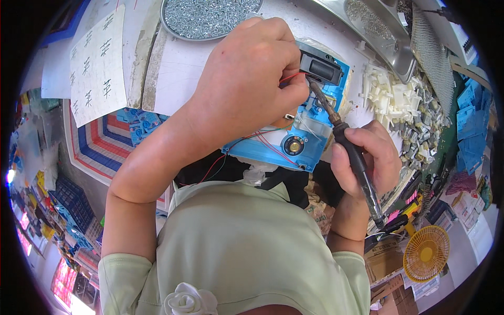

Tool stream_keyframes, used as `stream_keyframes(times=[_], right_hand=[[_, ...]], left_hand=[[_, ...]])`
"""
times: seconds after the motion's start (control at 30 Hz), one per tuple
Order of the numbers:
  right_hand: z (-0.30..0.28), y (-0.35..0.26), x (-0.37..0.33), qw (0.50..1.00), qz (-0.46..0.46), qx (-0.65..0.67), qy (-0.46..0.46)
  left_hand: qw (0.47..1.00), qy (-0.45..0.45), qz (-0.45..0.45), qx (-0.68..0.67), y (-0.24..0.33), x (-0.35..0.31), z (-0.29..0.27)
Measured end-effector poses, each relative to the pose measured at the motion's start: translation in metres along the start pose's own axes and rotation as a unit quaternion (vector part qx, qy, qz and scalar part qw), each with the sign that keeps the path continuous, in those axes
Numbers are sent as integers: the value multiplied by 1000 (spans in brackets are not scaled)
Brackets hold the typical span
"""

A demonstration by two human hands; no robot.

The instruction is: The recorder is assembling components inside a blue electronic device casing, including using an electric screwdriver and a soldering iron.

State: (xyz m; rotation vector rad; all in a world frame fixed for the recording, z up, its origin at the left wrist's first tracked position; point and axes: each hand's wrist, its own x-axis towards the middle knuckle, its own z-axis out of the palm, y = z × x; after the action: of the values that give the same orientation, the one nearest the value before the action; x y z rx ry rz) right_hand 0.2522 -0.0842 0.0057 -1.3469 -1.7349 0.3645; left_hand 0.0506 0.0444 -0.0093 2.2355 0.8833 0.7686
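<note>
A blue plastic housing (315, 157) lies open on the table in front of me, with a small round speaker (294, 145) in its near part and a black block (321, 69) in its far part. My left hand (257, 73) is over the housing, finger and thumb closed on a thin red wire (292, 77) beside the black block. In my right hand (379, 157) is a soldering iron (353, 144), held by its dark handle. Its tip reaches close to the wire's end; whether they touch I cannot tell. More red and green wires trail from the housing's left side.
A round metal tray of small screws (210, 38) stands at the far side. Right of the housing lie piles of white plastic parts (391, 94) and small metal parts (420, 136), below a steel tray (403, 63). A yellow round fan grille (426, 254) is at lower right.
</note>
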Motion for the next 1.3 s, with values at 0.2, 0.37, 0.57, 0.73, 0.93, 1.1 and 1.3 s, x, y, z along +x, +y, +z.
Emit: stream_keyframes(times=[0.2,0.37,0.57,0.73,0.93,1.1,1.3], right_hand=[[-1,-3,0,1000,8,-11,-11],[0,-2,0,1000,2,-8,-4],[0,-2,1,1000,-2,-7,-2],[0,-1,1,1000,-4,0,-2],[-8,-4,-8,1000,5,10,1],[-13,-5,-14,1000,6,17,23],[-15,-6,-19,999,21,22,29]], left_hand=[[1000,1,4,0,-1,0,1],[1000,2,7,-2,-2,0,1],[1000,2,0,-4,-1,0,1],[1000,9,10,0,-1,0,2],[1000,14,14,2,-1,-1,2],[1000,11,5,-8,-1,-1,3],[1000,8,8,7,1,0,2]])
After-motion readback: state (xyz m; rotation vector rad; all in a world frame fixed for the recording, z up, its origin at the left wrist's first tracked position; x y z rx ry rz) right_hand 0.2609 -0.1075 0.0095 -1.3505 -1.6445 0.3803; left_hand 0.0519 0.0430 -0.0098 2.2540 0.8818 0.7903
